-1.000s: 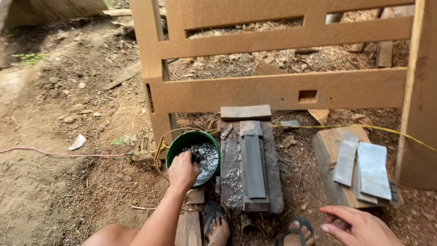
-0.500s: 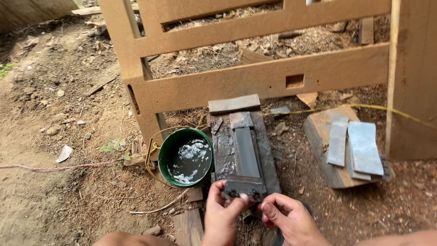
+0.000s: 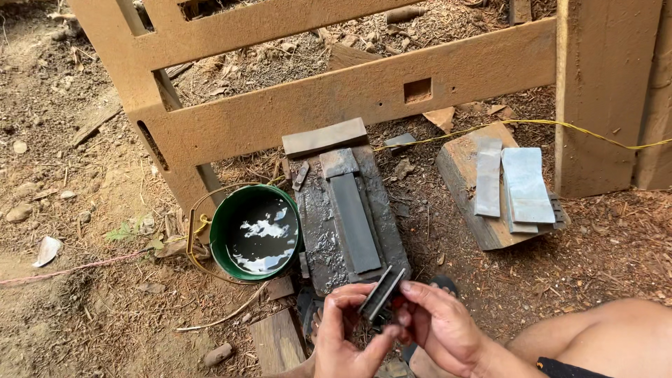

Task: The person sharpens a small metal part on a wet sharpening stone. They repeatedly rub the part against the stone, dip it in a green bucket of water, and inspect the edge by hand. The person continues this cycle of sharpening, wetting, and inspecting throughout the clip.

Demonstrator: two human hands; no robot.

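hands: left hand (image 3: pixel 350 329) and right hand (image 3: pixel 437 325) both pinch a small dark blade (image 3: pixel 381 292) just below the wet sharpening stone (image 3: pixel 353 220); green water bucket (image 3: pixel 255 231) beside it. step judged: inspecting the edge.

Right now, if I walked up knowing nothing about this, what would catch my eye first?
Probably the two bare hands at the bottom, the left hand and right hand, pinching a small dark flat metal blade between them. Just above lies a long wet grey sharpening stone on a dark block, with a round green bucket of water on its left. Behind stands a rust-brown wooden frame.
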